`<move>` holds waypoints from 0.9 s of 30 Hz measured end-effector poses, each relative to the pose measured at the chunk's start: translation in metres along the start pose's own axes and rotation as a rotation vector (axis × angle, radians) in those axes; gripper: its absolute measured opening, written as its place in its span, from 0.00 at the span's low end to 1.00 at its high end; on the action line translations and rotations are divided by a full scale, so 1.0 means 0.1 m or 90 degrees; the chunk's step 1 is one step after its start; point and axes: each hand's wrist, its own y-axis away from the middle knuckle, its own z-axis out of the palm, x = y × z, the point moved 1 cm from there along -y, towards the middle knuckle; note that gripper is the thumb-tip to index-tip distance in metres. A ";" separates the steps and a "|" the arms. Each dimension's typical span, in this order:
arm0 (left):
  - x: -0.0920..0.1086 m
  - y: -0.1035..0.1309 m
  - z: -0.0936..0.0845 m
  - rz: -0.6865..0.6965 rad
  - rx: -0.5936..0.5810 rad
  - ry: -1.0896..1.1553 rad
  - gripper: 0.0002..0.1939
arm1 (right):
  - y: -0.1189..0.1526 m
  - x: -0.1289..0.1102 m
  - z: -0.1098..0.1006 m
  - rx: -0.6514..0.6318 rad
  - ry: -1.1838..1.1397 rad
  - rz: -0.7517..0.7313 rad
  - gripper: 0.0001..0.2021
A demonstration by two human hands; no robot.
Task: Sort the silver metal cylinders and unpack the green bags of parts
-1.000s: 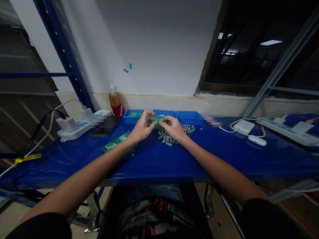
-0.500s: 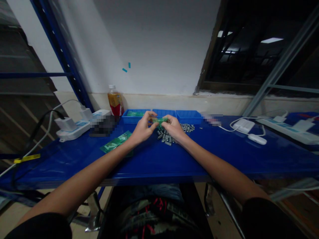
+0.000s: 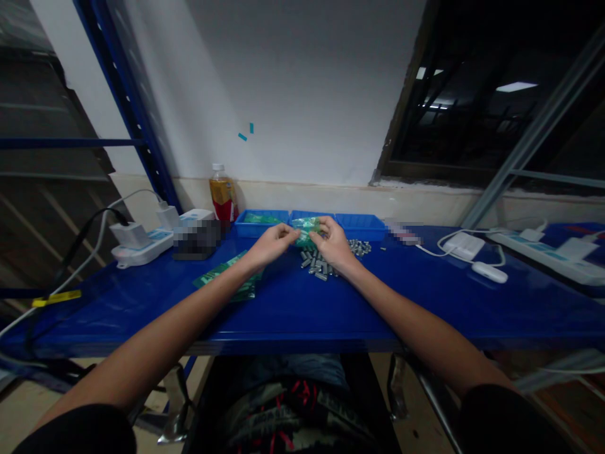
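Between my two hands is a small green plastic bag [image 3: 306,225], raised above the table in front of the blue bins. My left hand [image 3: 275,243] pinches its left edge with thumb and forefinger. On the other side, my right hand [image 3: 333,241] grips the bag with thumb and fingers. Just below my right hand lies a heap of small grey metal cylinders [image 3: 320,266]. A pile of smaller metal parts [image 3: 360,246] sits behind it to the right. More green bags [image 3: 227,277] lie flat on the table, partly hidden by my left forearm.
Three blue bins stand along the wall: the left bin [image 3: 243,231] holds green bags, and the right bin [image 3: 368,232] is beside it. A drink bottle [image 3: 221,192], power strips [image 3: 142,249] and a white charger case [image 3: 489,272] with cables rest on the blue table [image 3: 302,315].
The green bag is now spread out more plainly between my hands. My left fingers have closed to a pinch at its edge. The whole view has shifted slightly.
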 end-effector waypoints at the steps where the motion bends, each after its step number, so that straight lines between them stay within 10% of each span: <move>1: 0.00 0.00 -0.01 -0.021 0.006 -0.008 0.19 | 0.00 -0.01 -0.02 0.012 0.053 -0.033 0.10; 6: -0.04 -0.02 -0.05 -0.178 -0.114 0.114 0.29 | 0.07 -0.15 -0.06 -0.018 0.306 -0.220 0.09; 10: -0.04 -0.03 -0.01 -0.138 -0.112 0.159 0.21 | 0.14 -0.17 0.01 -0.101 0.379 -0.287 0.15; 16: 0.05 0.03 -0.04 0.194 0.082 -0.148 0.11 | 0.08 -0.16 -0.01 0.016 0.282 -0.124 0.07; 22: 0.03 0.08 -0.01 0.370 -0.006 -0.320 0.16 | -0.05 -0.06 -0.04 0.035 0.008 0.163 0.17; 27: 0.00 0.06 0.03 0.349 -0.043 -0.321 0.16 | -0.05 0.01 -0.07 0.073 0.115 0.065 0.11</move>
